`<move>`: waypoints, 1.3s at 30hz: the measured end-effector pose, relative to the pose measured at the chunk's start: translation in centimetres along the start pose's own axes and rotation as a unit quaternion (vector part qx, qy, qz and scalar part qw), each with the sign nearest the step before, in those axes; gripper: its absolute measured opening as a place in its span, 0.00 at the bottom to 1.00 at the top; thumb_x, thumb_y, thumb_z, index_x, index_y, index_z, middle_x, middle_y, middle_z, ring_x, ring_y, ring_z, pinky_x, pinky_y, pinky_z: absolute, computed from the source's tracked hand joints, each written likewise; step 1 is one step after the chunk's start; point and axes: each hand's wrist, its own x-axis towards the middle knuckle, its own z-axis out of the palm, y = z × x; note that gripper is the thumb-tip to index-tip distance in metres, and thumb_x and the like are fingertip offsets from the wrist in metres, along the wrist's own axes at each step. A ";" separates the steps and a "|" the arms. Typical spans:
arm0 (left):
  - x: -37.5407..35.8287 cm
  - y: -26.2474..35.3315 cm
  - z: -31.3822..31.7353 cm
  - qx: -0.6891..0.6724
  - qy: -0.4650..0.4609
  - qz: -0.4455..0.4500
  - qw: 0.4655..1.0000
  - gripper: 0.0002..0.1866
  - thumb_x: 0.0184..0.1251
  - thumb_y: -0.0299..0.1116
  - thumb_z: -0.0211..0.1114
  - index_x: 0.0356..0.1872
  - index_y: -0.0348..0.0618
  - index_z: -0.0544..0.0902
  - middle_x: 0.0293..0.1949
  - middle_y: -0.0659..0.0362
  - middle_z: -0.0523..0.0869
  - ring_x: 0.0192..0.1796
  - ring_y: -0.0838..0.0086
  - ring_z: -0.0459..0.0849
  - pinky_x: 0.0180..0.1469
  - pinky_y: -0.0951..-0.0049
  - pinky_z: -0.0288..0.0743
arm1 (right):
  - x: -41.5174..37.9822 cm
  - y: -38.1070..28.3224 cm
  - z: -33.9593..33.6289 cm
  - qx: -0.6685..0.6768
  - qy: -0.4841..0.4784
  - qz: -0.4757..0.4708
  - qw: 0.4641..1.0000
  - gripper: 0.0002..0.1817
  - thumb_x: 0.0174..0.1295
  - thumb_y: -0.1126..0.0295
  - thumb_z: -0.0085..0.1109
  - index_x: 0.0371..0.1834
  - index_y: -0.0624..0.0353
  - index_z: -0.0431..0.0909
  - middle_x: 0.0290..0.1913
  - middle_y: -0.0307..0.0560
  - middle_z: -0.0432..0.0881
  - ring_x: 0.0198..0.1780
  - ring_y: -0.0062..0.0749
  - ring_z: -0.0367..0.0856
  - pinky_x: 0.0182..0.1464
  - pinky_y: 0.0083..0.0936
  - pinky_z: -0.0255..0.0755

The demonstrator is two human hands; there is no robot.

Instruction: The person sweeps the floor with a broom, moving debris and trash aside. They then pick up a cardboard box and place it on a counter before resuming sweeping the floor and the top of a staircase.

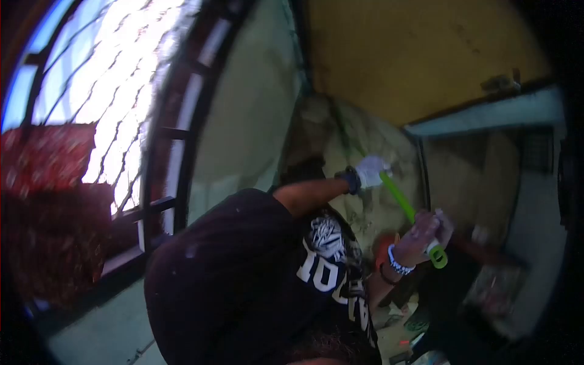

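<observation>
A green pole (398, 196) runs diagonally between my two hands. My left hand (371, 172), in a whitish glove with a dark band at the wrist, is closed around its upper part. Near the lower end, my right hand (427, 230) wraps round the pole, with light beads and a dark band on that wrist. The pole's round, open end (438, 258) sticks out just below my right hand. Beyond my left hand the pole's far part is dim and blurred.
A barred window (177, 133) with red cloth (45, 155) stands at the left, beside a pale wall (252, 109). A yellowish door panel (420, 55) with a metal latch (500, 81) is above. Small blurred items lie on the floor at the lower right.
</observation>
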 end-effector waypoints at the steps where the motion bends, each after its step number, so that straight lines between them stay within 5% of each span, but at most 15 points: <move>1: -0.4 2.3 -0.6 0.010 -0.007 0.037 0.999 0.14 0.50 0.43 0.60 0.23 0.41 0.78 0.21 0.49 0.78 0.28 0.54 0.78 0.33 0.59 0.69 | -0.3 -1.1 -0.3 -0.019 0.046 -0.009 0.999 0.09 0.60 0.73 0.46 0.42 0.65 0.69 0.18 0.35 0.63 0.22 0.17 0.62 0.35 0.21 0.67; 6: 0.5 5.4 -2.7 0.113 -0.163 0.067 0.978 0.17 0.56 0.49 0.56 0.24 0.45 0.78 0.25 0.52 0.79 0.31 0.56 0.76 0.38 0.60 0.67 | -0.3 -3.6 -0.8 0.074 0.138 -0.030 0.987 0.08 0.60 0.74 0.44 0.41 0.63 0.68 0.14 0.31 0.48 0.18 0.16 0.53 0.30 0.20 0.60; 10: 3.2 3.6 -4.9 0.122 -0.161 0.016 0.979 0.17 0.55 0.49 0.56 0.26 0.45 0.78 0.26 0.51 0.79 0.32 0.55 0.77 0.38 0.59 0.68 | 2.0 -2.6 0.6 0.061 0.232 0.045 0.970 0.08 0.60 0.72 0.45 0.41 0.62 0.68 0.16 0.32 0.51 0.19 0.17 0.55 0.27 0.22 0.57; 12: 1.0 4.2 -5.8 0.158 -0.229 -0.009 0.960 0.16 0.56 0.48 0.56 0.28 0.45 0.78 0.26 0.50 0.79 0.32 0.55 0.77 0.37 0.58 0.68 | 0.5 -4.1 -0.8 -0.116 0.264 0.104 0.952 0.09 0.60 0.71 0.45 0.41 0.62 0.69 0.16 0.32 0.52 0.20 0.17 0.56 0.29 0.23 0.60; 14: 0.7 4.2 -7.4 0.155 -0.275 0.007 0.949 0.14 0.56 0.45 0.56 0.31 0.46 0.78 0.24 0.50 0.79 0.31 0.54 0.78 0.35 0.57 0.70 | 1.0 -4.6 -0.5 0.037 0.299 0.149 0.942 0.12 0.63 0.63 0.41 0.39 0.61 0.69 0.17 0.33 0.53 0.20 0.16 0.54 0.39 0.20 0.69; 16: 0.9 3.8 -7.7 0.159 -0.290 -0.006 0.944 0.12 0.55 0.45 0.57 0.30 0.47 0.79 0.23 0.50 0.80 0.30 0.55 0.79 0.35 0.58 0.70 | 1.6 -3.7 -1.4 -0.128 0.257 0.152 0.946 0.13 0.62 0.63 0.43 0.40 0.61 0.69 0.18 0.33 0.56 0.21 0.16 0.56 0.39 0.22 0.70; 18: 2.5 2.9 -6.9 0.176 -0.305 -0.031 0.936 0.11 0.52 0.44 0.59 0.29 0.48 0.79 0.25 0.50 0.81 0.32 0.56 0.80 0.35 0.58 0.71 | 2.7 -2.2 -3.0 0.095 0.244 0.170 0.950 0.11 0.60 0.68 0.48 0.43 0.62 0.68 0.23 0.36 0.62 0.23 0.17 0.60 0.41 0.26 0.70; 20: 3.9 2.0 -6.4 0.168 -0.322 -0.038 0.931 0.11 0.51 0.43 0.59 0.29 0.48 0.80 0.26 0.51 0.81 0.32 0.57 0.80 0.35 0.59 0.71 | 3.5 -0.8 -3.4 -0.232 0.185 0.142 0.944 0.13 0.56 0.74 0.50 0.45 0.67 0.69 0.25 0.37 0.65 0.25 0.21 0.65 0.40 0.25 0.69; 22: 5.1 0.0 -4.9 0.181 -0.333 -0.056 0.924 0.11 0.48 0.42 0.60 0.32 0.50 0.81 0.27 0.53 0.82 0.34 0.57 0.80 0.39 0.59 0.71 | 5.5 -0.3 -1.9 -0.594 0.078 -0.007 0.800 0.16 0.54 0.77 0.53 0.46 0.70 0.69 0.30 0.43 0.72 0.30 0.24 0.70 0.39 0.22 0.68; 25: 6.0 -2.9 -2.5 0.203 -0.271 -0.031 0.941 0.13 0.46 0.43 0.60 0.33 0.51 0.82 0.28 0.54 0.82 0.37 0.57 0.80 0.43 0.60 0.70 | 7.5 3.1 -2.9 -0.580 0.090 0.094 0.804 0.18 0.52 0.77 0.56 0.47 0.71 0.68 0.33 0.48 0.74 0.34 0.28 0.74 0.39 0.24 0.69; 29: 7.4 -3.4 0.1 0.247 -0.248 -0.151 0.925 0.13 0.44 0.44 0.60 0.29 0.49 0.81 0.32 0.52 0.82 0.39 0.59 0.79 0.47 0.60 0.69 | 8.9 9.4 -5.8 -0.499 0.115 0.118 0.851 0.22 0.46 0.78 0.59 0.48 0.69 0.68 0.34 0.49 0.75 0.38 0.33 0.76 0.40 0.26 0.71; 33: 11.4 -4.5 1.6 0.254 -0.241 -0.259 0.900 0.14 0.46 0.42 0.60 0.34 0.49 0.80 0.39 0.53 0.80 0.46 0.60 0.76 0.52 0.54 0.64 | 14.4 11.3 -3.5 -0.611 0.074 0.047 0.787 0.23 0.43 0.77 0.60 0.47 0.63 0.70 0.35 0.47 0.76 0.40 0.36 0.76 0.40 0.30 0.72; 34: 11.4 -7.2 3.4 0.267 -0.216 -0.152 0.927 0.16 0.46 0.43 0.59 0.37 0.48 0.79 0.40 0.53 0.80 0.47 0.60 0.76 0.52 0.54 0.63 | 15.7 12.1 -3.9 -0.623 0.071 0.027 0.778 0.22 0.44 0.77 0.60 0.47 0.61 0.70 0.35 0.47 0.77 0.40 0.36 0.76 0.40 0.30 0.72; 37: 13.3 -6.5 5.0 0.262 -0.174 -0.113 0.942 0.14 0.45 0.41 0.62 0.31 0.44 0.81 0.36 0.49 0.81 0.42 0.57 0.78 0.45 0.66 0.70 | 17.4 14.0 -6.3 -0.661 0.057 -0.025 0.747 0.20 0.45 0.75 0.60 0.45 0.57 0.72 0.36 0.48 0.78 0.40 0.38 0.77 0.41 0.31 0.73; 39: 13.4 -6.9 7.2 0.210 -0.246 -0.143 0.935 0.12 0.45 0.39 0.61 0.31 0.46 0.81 0.36 0.50 0.81 0.43 0.57 0.77 0.47 0.59 0.66 | 16.9 15.3 -8.3 -0.684 0.074 0.012 0.726 0.16 0.49 0.69 0.59 0.43 0.56 0.73 0.40 0.51 0.78 0.44 0.43 0.77 0.44 0.35 0.72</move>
